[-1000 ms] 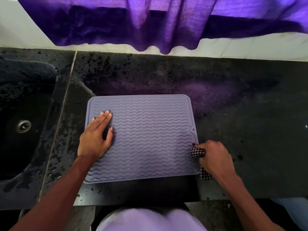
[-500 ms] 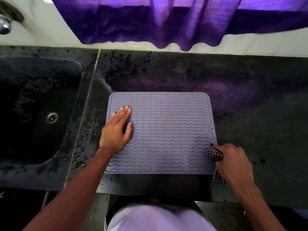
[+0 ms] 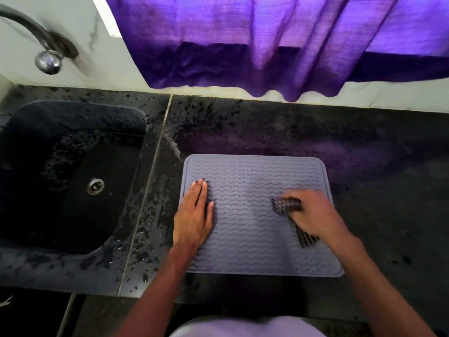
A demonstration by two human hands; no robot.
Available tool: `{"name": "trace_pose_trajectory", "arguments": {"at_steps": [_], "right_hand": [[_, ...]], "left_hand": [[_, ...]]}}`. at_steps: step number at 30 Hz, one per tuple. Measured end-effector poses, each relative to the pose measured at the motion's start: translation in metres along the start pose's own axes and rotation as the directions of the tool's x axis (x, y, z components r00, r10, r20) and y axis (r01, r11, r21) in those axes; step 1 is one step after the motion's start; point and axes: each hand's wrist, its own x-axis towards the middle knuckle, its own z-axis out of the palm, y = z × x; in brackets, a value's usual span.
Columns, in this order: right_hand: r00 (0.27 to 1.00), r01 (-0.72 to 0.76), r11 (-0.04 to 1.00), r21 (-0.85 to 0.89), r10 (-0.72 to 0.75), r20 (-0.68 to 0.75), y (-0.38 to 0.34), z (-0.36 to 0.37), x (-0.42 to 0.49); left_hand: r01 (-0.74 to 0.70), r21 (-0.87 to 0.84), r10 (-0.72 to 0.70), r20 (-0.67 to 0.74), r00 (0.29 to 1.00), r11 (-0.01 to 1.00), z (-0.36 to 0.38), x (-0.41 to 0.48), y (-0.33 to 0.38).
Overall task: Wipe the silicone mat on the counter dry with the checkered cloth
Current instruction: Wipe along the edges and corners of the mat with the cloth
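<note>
left hand (image 3: 194,222), fingers straight and together, pins the mat (image 3: 247,232) flat on the wet worktop (image 3: 376,190); right hand (image 3: 313,215) curls its fingers round the checkered cloth (image 3: 288,205) on the mat's right half. the soft, likely slippery mat seems best held down near an edge.

The grey-lilac rectangular silicone mat (image 3: 250,227) carries rows of fine wavy ridges in its own colour. The small black-and-white checkered cloth (image 3: 286,206) shows tiny squares, blurred. The black polished stone worktop (image 3: 376,203) is speckled with darker wet blotches and tinged purple behind the mat. The hanging purple fabric curtain (image 3: 243,45) is bright violet above, deep violet along its lower band. The sunken stone sink (image 3: 36,122) is black, its round metal drain (image 3: 95,186) silver.
</note>
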Motion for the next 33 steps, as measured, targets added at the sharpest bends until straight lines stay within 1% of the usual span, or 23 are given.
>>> {"name": "trace_pose_trajectory", "arguments": {"at_steps": [2, 5, 6, 8, 10, 13, 16, 18, 22, 27, 33], "right_hand": [[0.99, 0.121, 0.993, 0.006, -0.12, -0.067, -0.036, 0.017, 0.045], [0.943, 0.316, 0.948, -0.042, -0.319, -0.094, -0.098, 0.032, 0.097], [0.929, 0.353, 0.933, -0.068, -0.358, -0.091, -0.117, 0.035, 0.11], [0.919, 0.369, 0.918, -0.148, -0.383, -0.088, -0.149, 0.042, 0.133], [0.927, 0.346, 0.916, -0.201, -0.367, -0.078, -0.17, 0.053, 0.15], [0.932, 0.348, 0.904, -0.247, -0.363, -0.014, -0.182, 0.066, 0.165], [0.92, 0.361, 0.893, -0.269, -0.388, -0.053, -0.173, 0.067, 0.165], [0.926, 0.34, 0.901, -0.269, -0.371, -0.073, -0.165, 0.062, 0.165], [0.955, 0.245, 0.926, -0.288, -0.282, -0.092, -0.136, 0.043, 0.168], [0.982, 0.123, 0.926, -0.356, -0.166, -0.092, -0.083, 0.011, 0.158], [0.991, -0.026, 0.932, -0.362, -0.023, -0.131, -0.024, -0.024, 0.139]], "left_hand": [[0.006, 0.004, -0.007, 0.019, 1.0, 1.0, -0.001, 0.001, 0.0], [0.022, -0.001, -0.022, 0.026, 0.999, 1.0, -0.002, 0.003, 0.0], [0.023, -0.006, -0.023, 0.023, 0.999, 1.0, -0.002, 0.003, 0.0], [0.028, -0.019, -0.028, 0.012, 1.0, 0.999, -0.002, 0.004, 0.0], [0.027, -0.027, -0.027, 0.001, 1.0, 0.999, -0.001, 0.004, 0.0], [0.02, -0.032, -0.02, -0.009, 1.0, 0.999, 0.001, 0.004, -0.001], [0.003, -0.028, -0.004, -0.026, 1.0, 1.0, 0.004, 0.004, -0.002], [0.0, -0.03, -0.001, -0.035, 0.999, 1.0, 0.005, 0.003, -0.002], [-0.004, -0.015, 0.003, -0.041, 0.999, 1.0, 0.005, 0.003, -0.002], [0.032, -0.034, -0.033, -0.016, 0.999, 0.999, 0.004, 0.004, -0.001], [0.038, -0.069, -0.041, -0.036, 0.999, 0.997, 0.005, 0.003, -0.002]]}}
